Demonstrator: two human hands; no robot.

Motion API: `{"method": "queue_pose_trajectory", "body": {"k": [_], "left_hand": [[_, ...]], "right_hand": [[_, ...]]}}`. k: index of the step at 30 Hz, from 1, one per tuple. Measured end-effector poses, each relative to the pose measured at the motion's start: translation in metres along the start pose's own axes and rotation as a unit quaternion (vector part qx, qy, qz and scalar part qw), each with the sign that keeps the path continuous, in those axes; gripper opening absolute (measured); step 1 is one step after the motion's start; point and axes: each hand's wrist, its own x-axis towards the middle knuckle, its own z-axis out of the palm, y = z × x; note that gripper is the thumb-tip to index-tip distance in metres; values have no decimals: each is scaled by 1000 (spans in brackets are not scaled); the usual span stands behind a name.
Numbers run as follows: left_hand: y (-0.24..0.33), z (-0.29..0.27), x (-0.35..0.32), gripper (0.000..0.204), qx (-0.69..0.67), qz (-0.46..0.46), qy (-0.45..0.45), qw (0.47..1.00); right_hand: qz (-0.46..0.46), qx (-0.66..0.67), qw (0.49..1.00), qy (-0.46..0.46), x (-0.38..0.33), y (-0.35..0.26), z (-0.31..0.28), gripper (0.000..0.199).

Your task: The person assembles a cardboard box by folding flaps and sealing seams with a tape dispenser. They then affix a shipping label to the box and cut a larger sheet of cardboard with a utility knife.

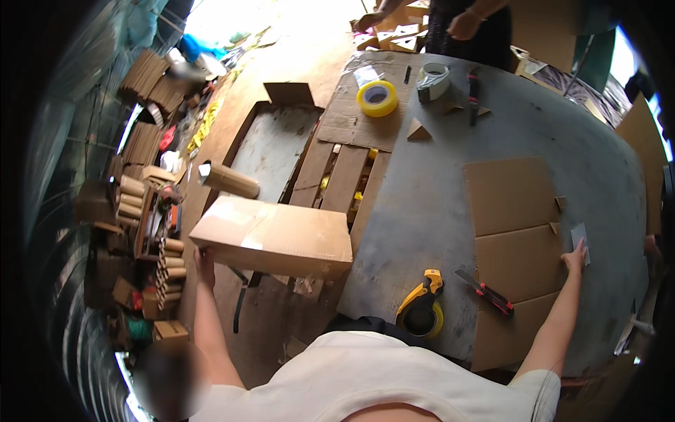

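Observation:
My left hand (204,260) grips the near left corner of a closed brown cardboard box (274,235), which hangs in the air to the left of the grey table (429,204). My right hand (575,258) reaches far right and touches a small white card (579,239) at the edge of a flat cardboard sheet (517,239) lying on the table. A yellow and black tape dispenser (422,306) and a red and black utility knife (485,292) lie near the table's front edge, between my arms.
A yellow tape roll (377,98), a clear tape dispenser (433,81) and cardboard scraps sit at the table's far end, where another person (467,24) stands. A wooden pallet (341,176), an open flat box (271,144) and stacked cardboard tubes (144,211) cover the floor on the left.

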Motion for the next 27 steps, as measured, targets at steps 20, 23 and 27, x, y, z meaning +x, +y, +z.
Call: {"method": "queue_pose_trajectory", "body": {"k": [20, 23, 27], "left_hand": [[150, 43, 21, 78, -87, -77, -30, 993], [166, 43, 18, 73, -85, -66, -17, 994], [191, 47, 16, 67, -60, -85, 3, 995]], "right_hand": [[-92, -71, 984, 132, 9, -12, -18, 28], [-84, -83, 984, 134, 5, -17, -17, 21], [-78, -24, 979, 188, 41, 7, 1, 23]]}}
